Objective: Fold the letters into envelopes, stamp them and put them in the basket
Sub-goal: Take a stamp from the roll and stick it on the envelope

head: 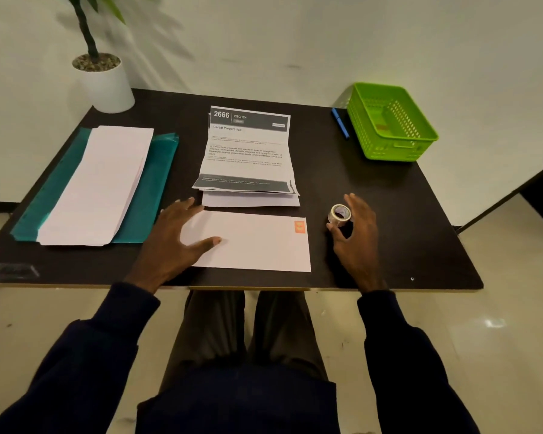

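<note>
A white round plant pot with a dark-stemmed plant stands at the far left corner of the dark rectangular table. Nearer, a teal plastic folder lies flat. On it is a stack of plain white envelopes, their long axis running from the near left toward the far middle.

The left hand is over the left end of the single white envelope, fingers straight and spread and gripping nothing. The thumb lies on the paper. Blur hides whether the palm presses down.

This envelope lies flat at the near middle of the table. Its long axis runs left to right, along the near edge. An orange stamp sits in its far right corner.

Just beyond it lies a pile of creased printed letters, long axis pointing away from the person, header at the far end. The header reads "2666" and "KITCHEN", with "Cereal Preparation" below. The smaller text cannot be read. A blank white sheet pokes out at the pile's near end.

Right of the envelope, the right hand curls its thumb and fingers round a small roll of glossy pale strip, its open core facing up and toward the camera.

At the far right lies a blue pen, pointing away from the person. Just beside it a bright green perforated plastic basket stands on the far right corner.
</note>
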